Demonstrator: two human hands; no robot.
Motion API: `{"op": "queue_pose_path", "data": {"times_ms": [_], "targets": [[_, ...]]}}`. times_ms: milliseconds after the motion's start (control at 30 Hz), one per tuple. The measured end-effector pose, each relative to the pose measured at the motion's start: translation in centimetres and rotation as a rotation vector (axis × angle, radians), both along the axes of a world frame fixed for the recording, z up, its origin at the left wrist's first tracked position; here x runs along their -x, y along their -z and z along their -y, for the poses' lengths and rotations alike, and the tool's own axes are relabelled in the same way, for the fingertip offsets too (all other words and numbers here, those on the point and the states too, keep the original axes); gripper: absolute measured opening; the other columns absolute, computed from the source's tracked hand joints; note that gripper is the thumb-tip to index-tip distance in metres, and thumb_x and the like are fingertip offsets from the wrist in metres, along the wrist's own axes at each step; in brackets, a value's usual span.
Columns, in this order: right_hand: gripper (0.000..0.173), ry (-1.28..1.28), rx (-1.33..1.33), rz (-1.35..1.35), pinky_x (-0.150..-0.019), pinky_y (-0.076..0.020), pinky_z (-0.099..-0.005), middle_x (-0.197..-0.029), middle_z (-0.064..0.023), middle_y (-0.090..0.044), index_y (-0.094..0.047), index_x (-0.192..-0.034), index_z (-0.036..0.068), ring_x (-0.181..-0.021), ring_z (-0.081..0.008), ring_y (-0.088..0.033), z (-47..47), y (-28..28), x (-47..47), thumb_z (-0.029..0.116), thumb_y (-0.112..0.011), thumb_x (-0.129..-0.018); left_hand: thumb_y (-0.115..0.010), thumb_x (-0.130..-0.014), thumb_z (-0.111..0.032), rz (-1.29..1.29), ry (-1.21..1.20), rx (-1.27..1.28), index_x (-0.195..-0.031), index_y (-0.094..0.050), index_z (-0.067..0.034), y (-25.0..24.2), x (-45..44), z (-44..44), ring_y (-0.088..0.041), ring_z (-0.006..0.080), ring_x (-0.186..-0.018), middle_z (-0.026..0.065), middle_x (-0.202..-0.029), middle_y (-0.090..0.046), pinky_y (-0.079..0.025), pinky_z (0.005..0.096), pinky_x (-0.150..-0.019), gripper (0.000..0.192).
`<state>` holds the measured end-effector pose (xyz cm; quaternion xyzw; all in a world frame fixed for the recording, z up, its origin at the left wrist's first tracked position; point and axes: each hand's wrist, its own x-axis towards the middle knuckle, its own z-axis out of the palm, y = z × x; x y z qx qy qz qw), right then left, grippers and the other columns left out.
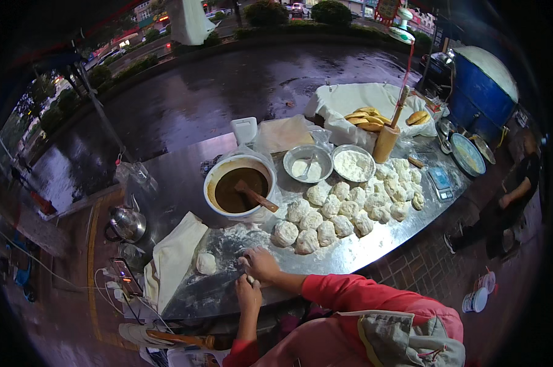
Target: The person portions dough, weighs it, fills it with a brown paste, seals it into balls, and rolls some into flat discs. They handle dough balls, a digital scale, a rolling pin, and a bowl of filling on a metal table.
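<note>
Close together at the front of a steel worktable [198, 293], my left hand [249, 293] and my right hand [263, 265] have curled, flour-dusted fingers. Whether a bit of dough sits between them is hidden. Left of them lies a single round dough ball [206, 264], beside a folded white cloth [175, 254]. Loose flour [240, 238] is spread on the steel beyond my fingers. To the right, several floured dough pieces [326, 233] stand in rows. A bowl of dark brown paste [233, 197] with a wooden paddle [257, 196] in it stands behind the flour.
Past the dough are a metal bowl with a spoon [307, 164], a bowl of flour [353, 165], a wooden rolling pin [386, 143], a digital scale [440, 183] and a cloth-lined basket [336, 98] of baked breads. A kettle [128, 220] and phone [126, 276] are left; a person [510, 188] stands right.
</note>
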<state>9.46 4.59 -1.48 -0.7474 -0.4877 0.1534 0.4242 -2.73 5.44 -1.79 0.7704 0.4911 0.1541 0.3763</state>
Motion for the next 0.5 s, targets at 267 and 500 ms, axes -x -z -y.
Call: {"op": "queue_pose_path", "data": {"times_ms": [267,500], "targets": [[0.037,-0.297,0.249,0.140,-0.074,-0.0478,-0.0500,-0.088,-0.0219,-0.064,-0.062,-0.094,0.006,-0.083,-0.0422,-0.061,2.2,-0.4,-0.5,0.041,-0.049,-0.095,-0.058,-0.083,-0.005,0.036,0.083,-0.066,-0.111,-0.050,0.002,-0.2,-0.7,0.2,-0.051,0.0430,-0.106,0.0240,-0.107,-0.054,-0.041,0.0461,-0.093,0.030],[0.036,0.049,0.098,-0.210,-0.074,-0.0488,-0.0489,-0.094,-0.0224,-0.065,-0.065,-0.100,0.005,-0.086,-0.0416,-0.061,1.9,-0.1,0.2,0.037,-0.050,-0.093,-0.057,-0.087,-0.008,0.458,-0.059,0.113,-0.106,-0.054,0.002,1.0,-1.1,0.1,-0.059,0.0288,-0.093,0.0169,-0.105,-0.058,-0.045,0.0394,-0.088,0.022]]}}
